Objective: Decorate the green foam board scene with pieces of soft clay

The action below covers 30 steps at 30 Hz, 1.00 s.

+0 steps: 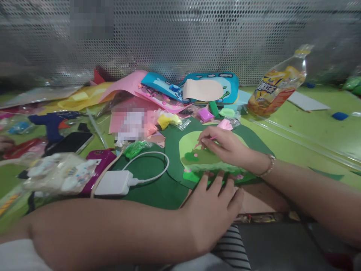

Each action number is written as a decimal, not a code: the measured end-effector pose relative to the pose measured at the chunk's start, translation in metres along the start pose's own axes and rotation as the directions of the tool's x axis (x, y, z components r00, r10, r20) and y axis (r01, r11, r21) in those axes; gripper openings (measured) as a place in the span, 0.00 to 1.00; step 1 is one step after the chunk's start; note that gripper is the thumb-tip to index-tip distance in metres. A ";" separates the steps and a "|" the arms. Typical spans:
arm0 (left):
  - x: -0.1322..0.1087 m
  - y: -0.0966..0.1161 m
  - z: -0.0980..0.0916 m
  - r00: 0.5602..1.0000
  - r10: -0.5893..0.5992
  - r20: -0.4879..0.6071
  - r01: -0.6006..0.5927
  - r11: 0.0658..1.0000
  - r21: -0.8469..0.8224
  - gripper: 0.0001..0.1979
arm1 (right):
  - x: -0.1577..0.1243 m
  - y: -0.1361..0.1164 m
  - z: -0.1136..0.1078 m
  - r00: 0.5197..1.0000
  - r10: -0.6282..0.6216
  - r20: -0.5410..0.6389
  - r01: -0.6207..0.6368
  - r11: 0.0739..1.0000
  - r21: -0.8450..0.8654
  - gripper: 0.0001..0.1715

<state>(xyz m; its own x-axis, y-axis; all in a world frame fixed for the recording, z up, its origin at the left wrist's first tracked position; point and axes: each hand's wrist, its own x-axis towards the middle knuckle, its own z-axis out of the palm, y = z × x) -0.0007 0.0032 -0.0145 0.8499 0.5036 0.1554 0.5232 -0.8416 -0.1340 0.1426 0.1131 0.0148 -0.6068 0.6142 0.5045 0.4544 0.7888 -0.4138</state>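
Note:
A craft panel point(191, 143) in layered light and dark green sheets lies on the table before me, with a wavy pale green strip point(208, 166) and small pink dots on it. My right hand point(225, 145) rests over its upper part, fingers pinched on a thin pink stick point(213, 137) that points down to the left. The stick's lower end is close to the sheet; contact cannot be made out. Along the lower edge, my left hand point(216, 199) lies flat with fingers spread, fingertips against the panel. It holds nothing.
Left of the panel are a white power adapter point(113, 183) with a cable, a phone point(70, 143) and a blue glue gun point(52, 122). Behind lie bags of coloured clay point(205, 114) and blue foam cutouts point(231, 81). A bottle point(279, 86) leans at the right. Another person's hand point(6, 145) shows far left.

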 end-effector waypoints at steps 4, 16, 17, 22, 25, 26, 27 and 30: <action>0.001 0.000 -0.001 1.000 -0.001 -0.003 0.001 1.000 0.004 0.24 | -0.002 -0.004 -0.002 0.999 -0.036 0.036 0.037 0.999 -0.014 0.07; 0.000 0.000 -0.001 1.000 0.004 -0.006 -0.003 1.000 0.028 0.25 | -0.004 -0.009 -0.005 0.993 -0.121 0.019 0.121 0.992 -0.041 0.07; 0.000 0.000 -0.001 1.000 0.003 -0.006 -0.003 1.000 0.029 0.25 | -0.004 -0.009 -0.006 0.992 -0.122 0.020 0.123 0.992 -0.042 0.07; 0.000 0.000 -0.001 1.000 -0.005 -0.004 0.005 1.000 0.015 0.24 | -0.003 -0.008 -0.004 0.991 -0.131 0.035 0.133 0.989 -0.060 0.07; 0.000 0.000 -0.001 1.000 -0.002 -0.011 0.002 1.000 0.007 0.24 | -0.002 -0.008 -0.003 0.990 -0.133 0.043 0.135 0.989 -0.057 0.07; 0.000 0.000 -0.001 1.000 -0.001 -0.011 0.001 1.000 0.008 0.24 | -0.002 -0.008 -0.003 0.990 -0.131 0.043 0.133 0.990 -0.056 0.07; 0.000 0.000 -0.002 1.000 -0.002 -0.012 0.002 1.000 0.009 0.24 | -0.002 -0.008 -0.003 0.991 -0.127 0.041 0.129 0.990 -0.056 0.07; 0.000 0.000 -0.002 1.000 -0.002 -0.011 0.003 1.000 0.012 0.23 | -0.003 -0.009 -0.004 0.993 -0.114 0.019 0.115 0.992 -0.059 0.06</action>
<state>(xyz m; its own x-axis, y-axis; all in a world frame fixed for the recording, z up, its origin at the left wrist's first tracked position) -0.0010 0.0031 -0.0128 0.8478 0.5034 0.1667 0.5261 -0.8379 -0.1451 0.1425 0.1043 0.0204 -0.6669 0.5199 0.5338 0.4192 0.8540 -0.3081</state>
